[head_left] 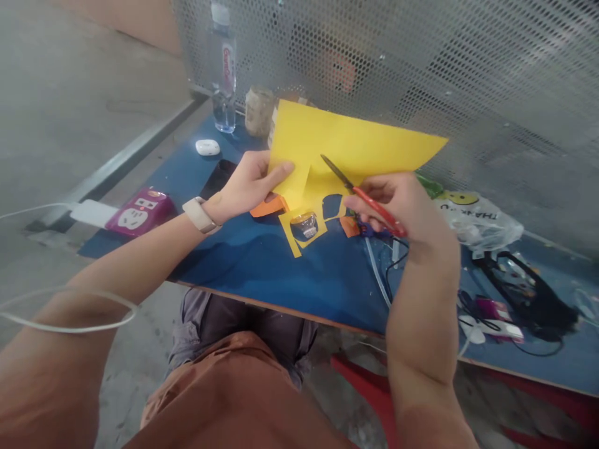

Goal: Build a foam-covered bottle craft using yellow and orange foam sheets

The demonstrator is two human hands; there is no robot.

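Here, large yellow paper sheet (346, 146) held up above the blue tabletop (281, 274), tilted, between both hands. Left hand (248, 184) pinching the sheet's left edge, thumb on the near face, remaining fingers hidden behind the paper. Right hand (402, 206) closed around the red handles of a pair of scissors (362, 194), dark blades resting on the near face of the sheet near its middle, just right of a cut slit; whether blades are parted or closed hard to make out. Lower part of the sheet already cut into strips with curved cut-outs, hanging down to the tabletop. Pale wristwatch (199, 214) on the left wrist. Orange paper scrap (267, 207) partly covered by the left hand. Clear plastic water bottle (223, 68) at the far table edge, cap cut off by the frame top. White earbud case (207, 147) near it. Black cables and clutter at right blurred, not identifiable.
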